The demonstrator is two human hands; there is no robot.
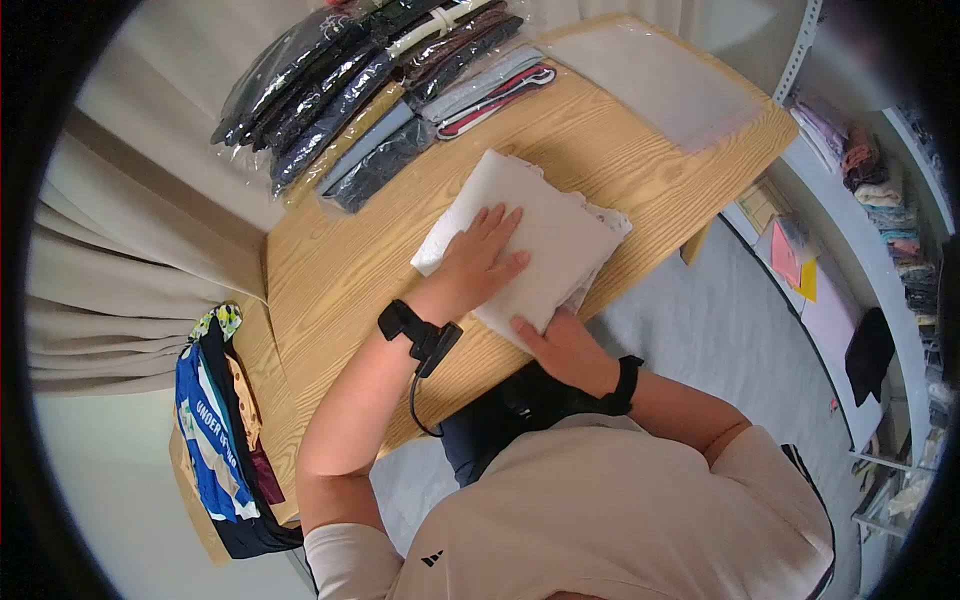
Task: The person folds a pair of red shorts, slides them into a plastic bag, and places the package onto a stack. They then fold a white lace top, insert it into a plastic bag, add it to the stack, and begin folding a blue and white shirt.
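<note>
A folded white garment (545, 235) with lacy, scalloped edges at its right side lies near the front edge of the wooden table. My left hand (475, 262) rests flat on top of it with the fingers stretched out and somewhat spread. At the near corner, my right hand (568, 352) grips the garment's edge, thumb on top and the other fingers hidden underneath. Black straps circle both wrists, and a small box with a cable sits on the left one.
Stacked clothes in clear plastic bags (380, 110) fill the table's far left. A clear plastic sheet or bag (655, 80) lies at the far right of the table (350, 280). More clothes (215, 430) hang over a surface at left; shelves with folded clothes (890, 220) curve along the right.
</note>
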